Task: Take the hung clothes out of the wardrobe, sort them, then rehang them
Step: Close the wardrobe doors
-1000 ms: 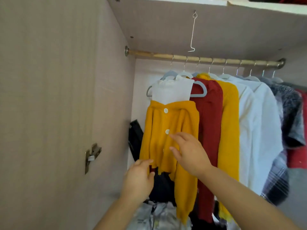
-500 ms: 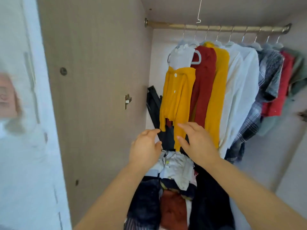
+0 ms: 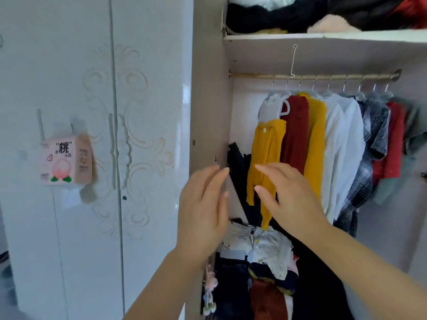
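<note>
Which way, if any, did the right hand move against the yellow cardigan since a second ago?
Yes, downward: the right hand now covers the lower part of the yellow cardigan, not its middle.

The left hand [image 3: 203, 204] is blurred, its fingertips soft-edged; the right hand [image 3: 293, 199] covers the lower part of the yellow cardigan [image 3: 265, 153] and the hem of the dark red sweater [image 3: 295, 135]; below both hands the clothes pile [image 3: 265, 250] runs under the right forearm and off the bottom edge; far right of the right hand a green garment [image 3: 416, 130] is blurred and cut by the frame; left of the left hand, the small print on the pink box [image 3: 65, 162] is unreadable.
</note>
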### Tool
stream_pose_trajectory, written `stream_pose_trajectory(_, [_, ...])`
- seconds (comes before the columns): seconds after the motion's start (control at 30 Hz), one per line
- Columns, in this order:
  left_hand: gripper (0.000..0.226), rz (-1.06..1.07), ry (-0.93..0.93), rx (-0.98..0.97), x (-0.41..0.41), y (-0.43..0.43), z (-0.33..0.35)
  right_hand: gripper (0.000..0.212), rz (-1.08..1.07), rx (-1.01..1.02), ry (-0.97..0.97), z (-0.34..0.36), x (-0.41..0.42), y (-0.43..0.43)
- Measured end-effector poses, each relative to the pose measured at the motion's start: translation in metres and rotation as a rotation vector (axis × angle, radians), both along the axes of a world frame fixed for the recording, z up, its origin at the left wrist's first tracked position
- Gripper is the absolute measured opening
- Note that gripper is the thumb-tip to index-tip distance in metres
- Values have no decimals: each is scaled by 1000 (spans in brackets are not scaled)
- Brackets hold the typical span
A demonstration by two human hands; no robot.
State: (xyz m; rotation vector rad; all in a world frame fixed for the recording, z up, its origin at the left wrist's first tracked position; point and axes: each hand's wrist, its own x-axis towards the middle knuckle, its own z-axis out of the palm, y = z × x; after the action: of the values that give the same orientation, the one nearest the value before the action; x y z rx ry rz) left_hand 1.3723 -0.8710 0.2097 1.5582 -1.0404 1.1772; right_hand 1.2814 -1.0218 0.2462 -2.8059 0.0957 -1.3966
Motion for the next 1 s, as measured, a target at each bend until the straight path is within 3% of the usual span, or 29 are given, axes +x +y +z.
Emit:
stream_pose_trajectory(0.07, [41, 33, -5, -94, 14, 19, 7, 38, 17, -37, -69, 10, 6, 25])
stream_pose_trajectory(0.13, [48, 39, 111, -111, 30, 33, 15, 38, 24, -68, -124, 20, 16, 51])
stream_pose_trajectory(0.23, [54, -88, 327, 28, 60, 47, 22, 38, 20, -121, -182, 35, 36, 89])
stream_pose_trajectory(0.37, [50, -317, 373, 228, 82, 50, 17, 39, -16, -164, -211, 44, 56, 119])
stream_pose_trajectory(0.53, [47, -458, 277, 223, 87, 47, 17, 38, -132, -196, -224, 58, 64, 124])
stream_pose_trajectory(0.73, [48, -395, 50, 318, 82, 20, 18, 36, -257, -399, -213, 90, 67, 108])
stream_pose_trajectory(1.0, [78, -364, -53, 581, 75, -57, 10, 43, -593, -540, 152, 107, 55, 14])
